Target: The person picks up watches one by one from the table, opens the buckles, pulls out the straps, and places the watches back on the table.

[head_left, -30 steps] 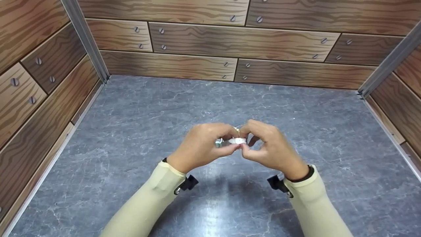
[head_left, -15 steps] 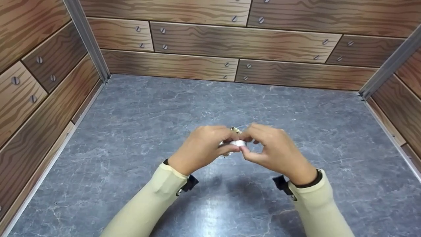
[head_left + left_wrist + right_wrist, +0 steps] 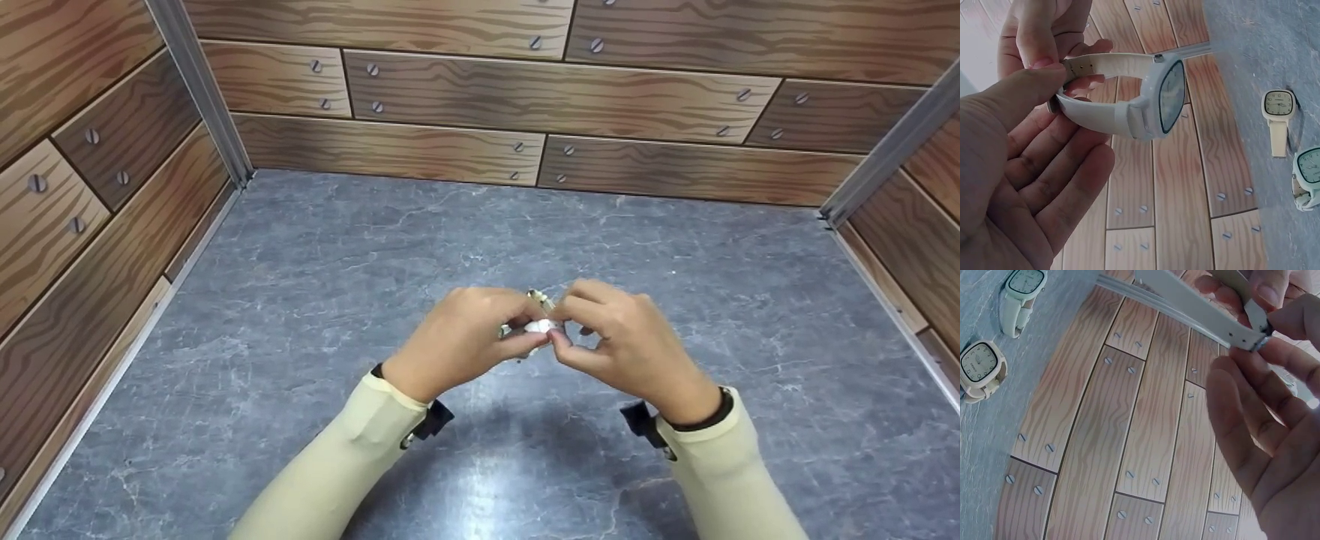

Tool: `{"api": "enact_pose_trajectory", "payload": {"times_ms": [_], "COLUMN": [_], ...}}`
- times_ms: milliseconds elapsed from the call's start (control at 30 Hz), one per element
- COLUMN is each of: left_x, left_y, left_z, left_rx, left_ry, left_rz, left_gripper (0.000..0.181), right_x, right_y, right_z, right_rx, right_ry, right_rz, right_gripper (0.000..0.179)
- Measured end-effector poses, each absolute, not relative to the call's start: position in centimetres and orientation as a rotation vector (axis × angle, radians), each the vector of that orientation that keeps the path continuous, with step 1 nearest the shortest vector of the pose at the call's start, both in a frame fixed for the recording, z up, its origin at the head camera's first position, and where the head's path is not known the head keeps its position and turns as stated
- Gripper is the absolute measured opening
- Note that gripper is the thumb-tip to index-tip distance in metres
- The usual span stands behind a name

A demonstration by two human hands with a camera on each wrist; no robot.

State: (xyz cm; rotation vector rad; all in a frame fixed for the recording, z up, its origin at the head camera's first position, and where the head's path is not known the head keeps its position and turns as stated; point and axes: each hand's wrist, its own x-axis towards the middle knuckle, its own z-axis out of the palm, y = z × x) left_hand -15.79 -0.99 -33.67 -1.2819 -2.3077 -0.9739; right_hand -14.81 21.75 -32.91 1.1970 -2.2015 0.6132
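Note:
Both hands hold a white wristwatch (image 3: 1098,117) in the air, its strap bent round into a loop. My left hand (image 3: 465,330) pinches the strap by the buckle (image 3: 1053,103), between thumb and fingers. From the other side, my right hand (image 3: 630,341) pinches the strap end (image 3: 1244,336) at the buckle with thumb and fingertips. The watch's square face (image 3: 1172,98) points away from the hands in the left wrist view. In the head view the hands hide most of the watch. Whether the strap end is through the buckle cannot be told.
On the grey marbled tabletop (image 3: 375,247) lie a cream watch (image 3: 1278,138) and a pale green watch (image 3: 1309,169), mostly hidden behind the hands in the head view. Wood-patterned panels (image 3: 450,94) wall the table at the back and sides.
Both hands have shifted slightly down and right, still at the strap. The right index finger has drawn a little away from the left hand's fingertips, and the watch has turned slightly.

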Motion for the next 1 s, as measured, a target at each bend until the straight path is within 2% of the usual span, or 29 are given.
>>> {"api": "enact_pose_trajectory", "payload": {"times_ms": [233,467,667,867,1000], "left_x": [-16.1,-16.1,-16.3,-16.4,-16.5], "left_y": [-0.8,-0.9,-1.1,-1.1,-1.1], "left_z": [-33.9,-33.9,-33.9,-33.8,-33.8], "left_rx": [-1.321,-1.321,-1.248,-1.230,-1.217], "left_ry": [-2.126,-2.116,-2.254,-2.324,-2.328], "left_rz": [-1.161,-1.197,-1.104,-1.298,-1.385], "left_gripper": [0.012,0.014,0.009,0.010,0.012], "right_x": [-15.2,-15.5,-15.7,-15.8,-15.9], "right_y": [21.7,21.9,22.7,22.8,22.7], "right_z": [-33.2,-33.6,-33.4,-33.5,-33.6], "right_rx": [1.223,1.140,1.089,1.085,1.060], "right_ry": [-2.095,-2.067,-2.113,-2.102,-2.099], "right_rz": [1.009,1.340,1.282,1.366,1.481], "right_gripper": [0.023,0.019,0.018,0.018,0.012]}}
